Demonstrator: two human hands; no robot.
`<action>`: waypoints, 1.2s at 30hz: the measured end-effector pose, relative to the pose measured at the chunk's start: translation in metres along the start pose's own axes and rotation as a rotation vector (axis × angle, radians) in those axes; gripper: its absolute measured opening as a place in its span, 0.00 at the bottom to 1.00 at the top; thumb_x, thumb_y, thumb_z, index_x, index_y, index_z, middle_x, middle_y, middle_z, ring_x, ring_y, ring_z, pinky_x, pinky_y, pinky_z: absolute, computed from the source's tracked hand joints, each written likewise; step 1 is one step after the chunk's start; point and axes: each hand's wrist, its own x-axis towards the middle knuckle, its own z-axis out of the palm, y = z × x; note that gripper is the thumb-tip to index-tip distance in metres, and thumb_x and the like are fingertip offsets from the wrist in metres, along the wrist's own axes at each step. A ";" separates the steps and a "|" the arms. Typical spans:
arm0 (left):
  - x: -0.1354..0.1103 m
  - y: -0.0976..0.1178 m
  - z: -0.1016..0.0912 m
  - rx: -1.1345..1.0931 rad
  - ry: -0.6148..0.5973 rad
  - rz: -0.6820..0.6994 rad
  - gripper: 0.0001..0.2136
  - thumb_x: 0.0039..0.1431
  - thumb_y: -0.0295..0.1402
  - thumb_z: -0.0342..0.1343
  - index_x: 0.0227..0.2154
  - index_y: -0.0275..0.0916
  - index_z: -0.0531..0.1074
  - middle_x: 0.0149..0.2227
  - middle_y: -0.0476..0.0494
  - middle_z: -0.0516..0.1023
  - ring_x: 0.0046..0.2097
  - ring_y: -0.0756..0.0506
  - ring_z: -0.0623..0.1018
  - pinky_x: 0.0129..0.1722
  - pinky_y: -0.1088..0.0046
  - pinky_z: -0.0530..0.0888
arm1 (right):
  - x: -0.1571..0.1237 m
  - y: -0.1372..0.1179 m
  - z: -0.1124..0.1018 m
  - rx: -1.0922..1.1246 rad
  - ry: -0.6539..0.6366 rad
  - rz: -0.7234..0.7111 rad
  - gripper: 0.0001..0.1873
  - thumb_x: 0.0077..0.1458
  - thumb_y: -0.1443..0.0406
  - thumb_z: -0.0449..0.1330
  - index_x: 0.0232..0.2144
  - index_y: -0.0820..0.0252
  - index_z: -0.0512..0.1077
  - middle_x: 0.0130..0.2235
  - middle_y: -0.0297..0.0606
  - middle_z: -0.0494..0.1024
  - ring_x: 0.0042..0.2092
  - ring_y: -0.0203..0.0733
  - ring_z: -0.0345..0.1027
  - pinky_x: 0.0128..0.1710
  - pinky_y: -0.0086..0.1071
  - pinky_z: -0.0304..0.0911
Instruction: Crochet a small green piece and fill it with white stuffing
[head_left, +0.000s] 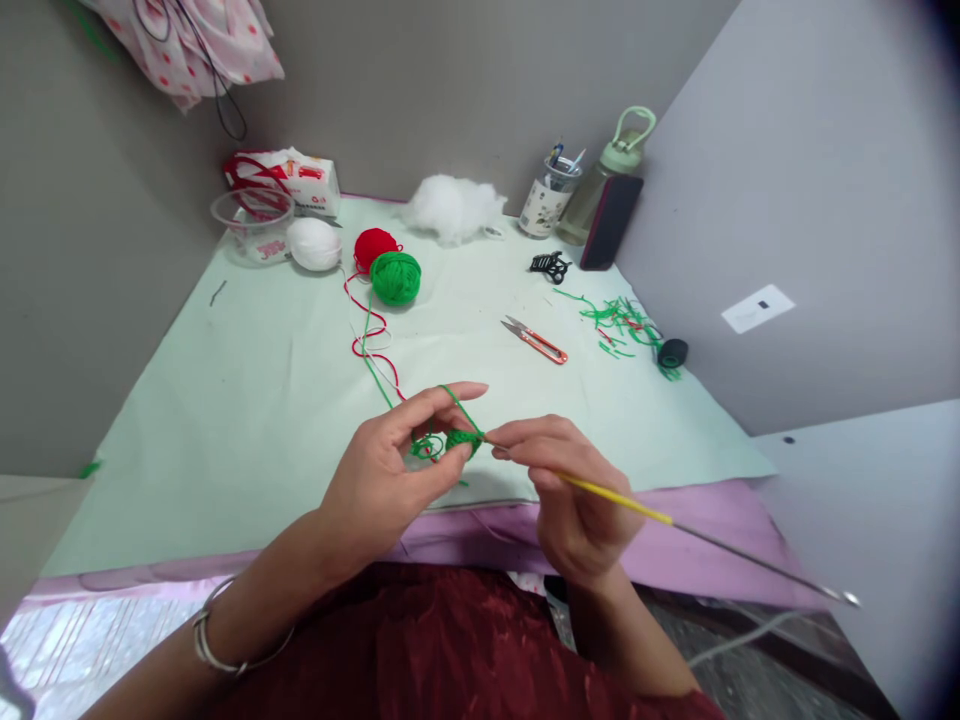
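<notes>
My left hand [401, 465] pinches a small piece of green crochet work [463, 440] between thumb and fingers, with green yarn running over its raised index finger. In my right hand [577, 490] is a crochet hook [615, 497] with a yellow grip and a long metal shaft that slants down to the right. The hook's tip meets the edge of the green piece. Loose loops of green yarn hang beside the piece, behind the left fingers. A green yarn ball [396, 278] rests further back, touching a red yarn ball [375, 249]; strands trail from them toward my left hand.
Orange-handled thread snips [535, 340] lie right of centre. Green yarn scraps [619, 322], a black spool [673, 353] and a black hair claw [550, 267] are at right. Along the back stand white stuffing [456, 208], a pen cup [550, 200], a bottle [592, 190] and a white yarn ball [315, 244].
</notes>
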 end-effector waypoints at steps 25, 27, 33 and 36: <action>0.008 -0.007 -0.003 -0.598 -0.102 -0.261 0.18 0.54 0.32 0.73 0.49 0.43 0.85 0.34 0.49 0.76 0.34 0.52 0.71 0.36 0.78 0.69 | 0.008 0.002 0.013 0.218 0.248 0.255 0.09 0.70 0.63 0.60 0.40 0.54 0.81 0.34 0.36 0.82 0.30 0.38 0.74 0.30 0.34 0.74; 0.007 -0.008 0.000 -0.587 -0.141 -0.248 0.18 0.56 0.31 0.72 0.50 0.46 0.84 0.36 0.48 0.79 0.38 0.50 0.74 0.40 0.76 0.72 | 0.009 0.004 0.017 0.284 0.221 0.274 0.08 0.69 0.63 0.61 0.40 0.54 0.82 0.35 0.37 0.82 0.33 0.39 0.76 0.32 0.34 0.74; 0.006 -0.011 0.008 -0.511 -0.049 -0.173 0.19 0.58 0.32 0.72 0.53 0.49 0.83 0.34 0.52 0.77 0.38 0.51 0.75 0.42 0.76 0.72 | 0.000 0.008 0.026 -0.032 0.185 0.137 0.14 0.68 0.71 0.61 0.48 0.49 0.82 0.40 0.38 0.84 0.40 0.42 0.79 0.37 0.36 0.77; 0.006 -0.010 0.010 -0.630 -0.048 -0.248 0.23 0.56 0.33 0.74 0.56 0.46 0.82 0.34 0.51 0.78 0.39 0.50 0.76 0.44 0.75 0.72 | -0.005 0.009 0.025 -0.306 0.128 -0.054 0.19 0.65 0.73 0.64 0.52 0.46 0.82 0.45 0.41 0.83 0.44 0.44 0.79 0.39 0.38 0.78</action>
